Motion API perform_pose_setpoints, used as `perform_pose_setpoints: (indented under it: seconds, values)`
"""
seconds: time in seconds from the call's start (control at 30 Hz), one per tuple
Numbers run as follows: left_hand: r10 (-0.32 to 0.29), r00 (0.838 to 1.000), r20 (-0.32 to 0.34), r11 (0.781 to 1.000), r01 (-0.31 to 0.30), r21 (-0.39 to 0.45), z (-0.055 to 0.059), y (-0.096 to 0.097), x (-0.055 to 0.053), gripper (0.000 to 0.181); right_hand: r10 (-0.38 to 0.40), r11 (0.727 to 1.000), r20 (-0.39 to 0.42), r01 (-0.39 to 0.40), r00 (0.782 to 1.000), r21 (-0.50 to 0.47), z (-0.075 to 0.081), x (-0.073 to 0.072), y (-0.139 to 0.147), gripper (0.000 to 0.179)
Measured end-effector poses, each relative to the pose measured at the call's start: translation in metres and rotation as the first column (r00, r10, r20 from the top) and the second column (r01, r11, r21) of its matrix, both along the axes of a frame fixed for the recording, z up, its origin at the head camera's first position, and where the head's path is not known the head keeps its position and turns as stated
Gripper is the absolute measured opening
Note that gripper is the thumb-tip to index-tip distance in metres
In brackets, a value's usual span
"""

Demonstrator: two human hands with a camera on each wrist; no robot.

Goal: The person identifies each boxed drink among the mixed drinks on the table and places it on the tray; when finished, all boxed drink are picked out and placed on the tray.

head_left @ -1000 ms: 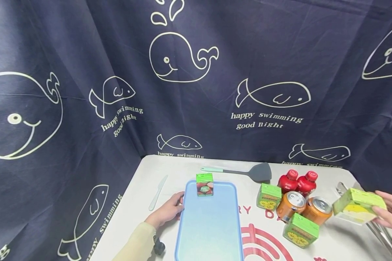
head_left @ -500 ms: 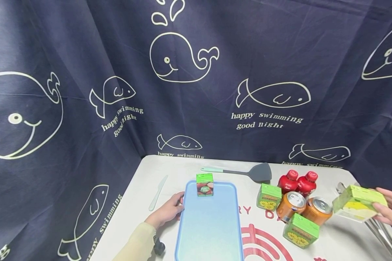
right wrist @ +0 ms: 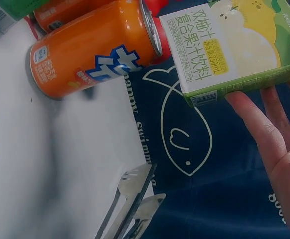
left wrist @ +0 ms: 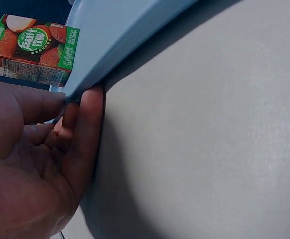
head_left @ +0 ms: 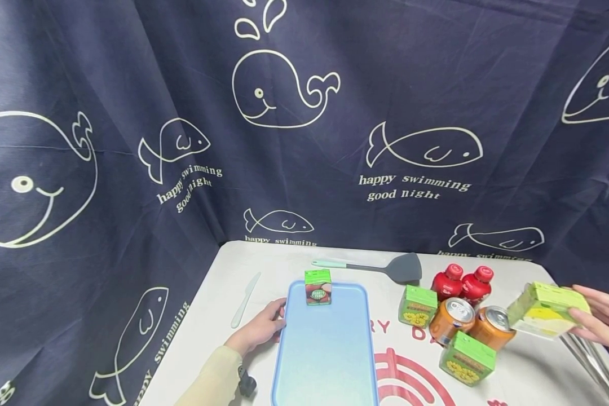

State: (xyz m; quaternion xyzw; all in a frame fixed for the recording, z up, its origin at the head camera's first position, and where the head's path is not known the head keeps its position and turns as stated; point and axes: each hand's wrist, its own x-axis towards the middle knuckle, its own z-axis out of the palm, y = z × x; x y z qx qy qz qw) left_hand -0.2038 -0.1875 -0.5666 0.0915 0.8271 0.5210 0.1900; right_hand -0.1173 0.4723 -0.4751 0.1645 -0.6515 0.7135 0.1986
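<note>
My left hand pinches the left rim of a light blue tray; in the left wrist view the thumb lies above the edge and fingers below. A green lychee juice box stands at the tray's far end. On the right, my right hand grips a pale green and yellow pomelo juice box between thumb and fingers, off the table. Beside it stand two orange soda cans, two red bottles and two green juice boxes with yellow flowers.
A spatula with a mint handle lies along the back of the table. Left of the tray is a pale table knife. Long metal utensils, one with a slotted tip, lie under the right hand. A dark blue curtain hangs behind.
The right hand lifted the pomelo juice box slightly, then moved it a little to the left, nearer the cans. My left hand and the tray have not moved.
</note>
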Motion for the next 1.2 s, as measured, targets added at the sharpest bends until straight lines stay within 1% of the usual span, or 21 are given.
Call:
perform_pose_setpoints:
  seconds: [0.07,0.1,0.27,0.43,0.57,0.7,0.77,0.93,1.07,1.2]
  values:
    - [-0.001,1.000,0.001,1.000,0.001,0.003,-0.001,0.000,0.000,0.059,0.036,0.999,-0.021,-0.037,0.999,-0.028,0.002,-0.001,-0.004,0.062]
    - [0.000,1.000,0.002,1.000,0.000,0.006,-0.001,0.000,-0.001,0.059,0.038,0.999,-0.026,-0.039,0.999,-0.028,0.004,-0.001,-0.007,0.062]
    - [-0.001,1.000,-0.007,1.000,0.001,-0.001,-0.003,0.000,-0.001,0.059,0.035,0.999,-0.036,-0.036,0.999,-0.025,0.009,-0.002,-0.018,0.060]
    - [-0.001,1.000,-0.012,1.000,0.001,-0.013,-0.003,0.001,-0.002,0.058,0.020,1.000,-0.012,-0.020,1.000,-0.020,0.014,-0.003,-0.027,0.057]
    - [0.001,1.000,-0.014,1.000,-0.002,-0.031,-0.002,0.001,-0.003,0.058,0.027,0.999,-0.007,-0.027,1.000,-0.026,0.017,-0.002,-0.035,0.055]
    - [-0.003,1.000,-0.014,1.000,0.003,-0.030,0.000,0.001,-0.003,0.058,0.019,0.999,-0.003,-0.019,1.000,-0.033,0.020,-0.002,-0.044,0.053]
    - [-0.005,1.000,-0.010,1.000,0.004,-0.019,0.001,0.001,-0.002,0.058,-0.002,1.000,0.011,0.002,1.000,-0.021,0.022,-0.002,-0.048,0.051]
    - [-0.006,1.000,-0.006,1.000,0.006,-0.007,0.001,0.001,-0.001,0.058,-0.063,0.998,0.082,0.062,0.995,0.013,0.025,-0.001,-0.057,0.052]
    - [-0.003,1.000,-0.001,1.000,0.003,-0.002,-0.001,0.000,-0.002,0.058,-0.052,0.999,0.114,0.053,0.992,0.000,0.027,-0.001,-0.062,0.052]
    - [-0.004,1.000,-0.010,1.000,0.004,-0.010,-0.002,0.000,-0.002,0.058,-0.044,0.999,0.123,0.042,0.991,0.020,0.029,-0.003,-0.067,0.050]
